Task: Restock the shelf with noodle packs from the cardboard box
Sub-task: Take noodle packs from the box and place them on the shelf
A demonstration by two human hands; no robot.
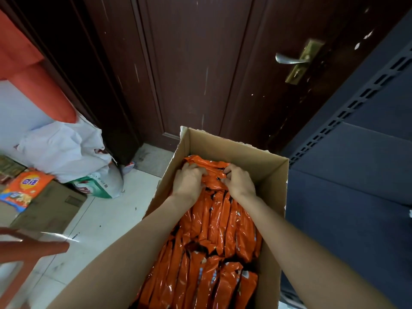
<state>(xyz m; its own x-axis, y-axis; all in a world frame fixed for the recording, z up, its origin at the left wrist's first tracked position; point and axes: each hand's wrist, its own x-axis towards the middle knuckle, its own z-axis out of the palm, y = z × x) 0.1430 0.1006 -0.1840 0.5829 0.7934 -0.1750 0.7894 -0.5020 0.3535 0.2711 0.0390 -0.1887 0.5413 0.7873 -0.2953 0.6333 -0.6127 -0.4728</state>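
Observation:
An open cardboard box (270, 175) stands on the floor in front of me, packed with several orange noodle packs (220, 221) standing on edge in rows. Both my hands reach into its far end. My left hand (188, 180) grips the orange packs at the far end from the left, fingers curled into them. From the right, my right hand (239, 180) grips the same bunch of packs (210, 166). The dark blue metal shelf (356, 166) stands right beside the box on the right.
A dark wooden door (200, 70) with a metal handle (289, 59) is directly behind the box. Left on the tiled floor lie a white plastic bag (64, 148), a green-and-white bag (98, 186) and a cardboard box (49, 208) with an orange packet (24, 190) on top.

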